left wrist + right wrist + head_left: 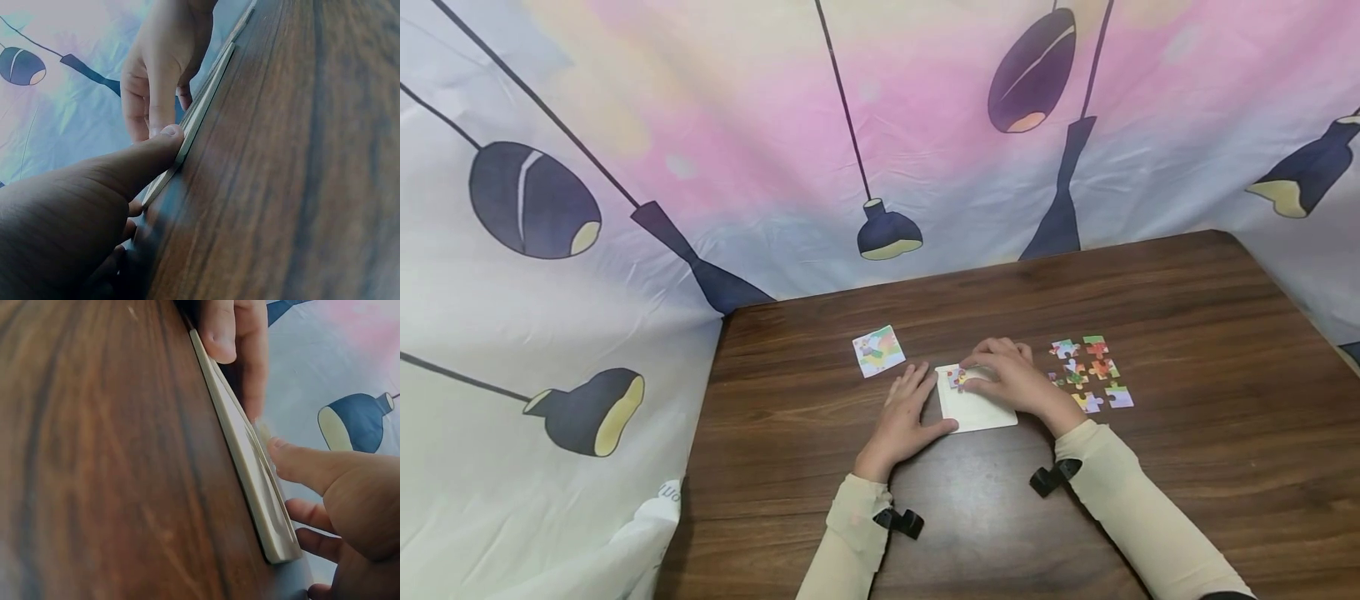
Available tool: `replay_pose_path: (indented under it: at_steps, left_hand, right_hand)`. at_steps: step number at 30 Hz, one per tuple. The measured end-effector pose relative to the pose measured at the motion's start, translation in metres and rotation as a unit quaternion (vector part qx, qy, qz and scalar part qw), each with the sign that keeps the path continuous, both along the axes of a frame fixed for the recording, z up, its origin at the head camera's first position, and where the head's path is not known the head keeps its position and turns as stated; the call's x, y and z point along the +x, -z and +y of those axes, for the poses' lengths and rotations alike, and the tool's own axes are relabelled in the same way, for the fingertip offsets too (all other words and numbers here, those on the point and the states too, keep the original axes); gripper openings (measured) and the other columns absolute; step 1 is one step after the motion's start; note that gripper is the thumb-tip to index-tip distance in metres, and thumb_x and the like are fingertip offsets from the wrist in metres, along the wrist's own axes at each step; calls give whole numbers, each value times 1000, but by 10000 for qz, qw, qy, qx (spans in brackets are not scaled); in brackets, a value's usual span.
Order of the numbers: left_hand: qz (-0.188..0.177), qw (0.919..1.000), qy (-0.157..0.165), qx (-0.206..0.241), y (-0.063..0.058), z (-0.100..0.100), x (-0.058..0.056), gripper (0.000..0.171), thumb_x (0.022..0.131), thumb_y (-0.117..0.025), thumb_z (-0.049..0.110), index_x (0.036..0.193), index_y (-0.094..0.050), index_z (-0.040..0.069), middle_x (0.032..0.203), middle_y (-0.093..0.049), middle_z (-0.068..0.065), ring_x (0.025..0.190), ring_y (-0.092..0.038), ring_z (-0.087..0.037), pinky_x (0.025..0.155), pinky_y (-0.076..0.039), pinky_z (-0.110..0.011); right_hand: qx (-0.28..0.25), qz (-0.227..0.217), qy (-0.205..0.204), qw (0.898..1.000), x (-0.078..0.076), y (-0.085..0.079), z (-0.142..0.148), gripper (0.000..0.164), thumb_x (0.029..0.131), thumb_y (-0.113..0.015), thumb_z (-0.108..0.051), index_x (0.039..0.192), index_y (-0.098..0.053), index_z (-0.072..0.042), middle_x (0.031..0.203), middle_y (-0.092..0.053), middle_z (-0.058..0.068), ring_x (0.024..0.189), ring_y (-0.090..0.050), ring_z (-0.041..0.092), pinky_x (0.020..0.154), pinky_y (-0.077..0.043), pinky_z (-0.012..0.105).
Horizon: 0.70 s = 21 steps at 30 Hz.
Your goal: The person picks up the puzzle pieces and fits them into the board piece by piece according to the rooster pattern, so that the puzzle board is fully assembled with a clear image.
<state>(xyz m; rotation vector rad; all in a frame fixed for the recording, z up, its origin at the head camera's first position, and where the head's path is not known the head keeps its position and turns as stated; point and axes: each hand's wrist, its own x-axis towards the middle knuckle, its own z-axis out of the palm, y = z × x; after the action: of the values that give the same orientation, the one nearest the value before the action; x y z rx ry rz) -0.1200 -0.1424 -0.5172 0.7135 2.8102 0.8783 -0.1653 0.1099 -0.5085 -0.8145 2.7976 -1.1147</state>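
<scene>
A white square puzzle tray (981,414) lies on the table between my hands, with colourful jigsaw pieces (952,375) at its upper left corner. My left hand (908,421) steadies the tray, its fingers extended along the left side and its thumb on the near left corner; the left wrist view shows that thumb (159,144) on the rim. Over the tray, my right hand (1018,379) pinches a small jigsaw piece between thumb and index finger at that corner. The fingers partly hide the piece, and it is blurred in the right wrist view beside the thumb (300,459).
Several loose jigsaw pieces (1093,375) lie just right of my right hand. A square picture card (878,350) rests behind my left hand. The brown wooden table (1187,333) meets a curtain printed with lamps (889,233) at its back edge.
</scene>
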Motion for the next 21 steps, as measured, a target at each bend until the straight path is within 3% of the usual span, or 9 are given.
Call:
replay_pose_path:
  at_steps: [16, 21]
  left_hand:
    - [-18, 10000, -11, -18, 0, 0, -1, 86, 97, -75, 49, 163, -40, 5, 172, -28, -15, 162, -15, -34, 130, -14, -55]
    - [-71, 9999, -36, -91, 0, 0, -1, 87, 98, -74, 50, 164, -38, 6, 173, -26, -14, 162, -13, -32, 131, -11, -53]
  right_hand:
    - [184, 153, 22, 9997, -1, 1, -6, 40, 95, -82, -25, 131, -75, -9, 130, -64, 14, 127, -51, 40, 109, -26, 71]
    - [105, 152, 23, 9998, -1, 4, -6, 32, 95, -83, -24, 124, -77, -14, 129, -64, 12, 127, -51, 40, 109, -25, 72]
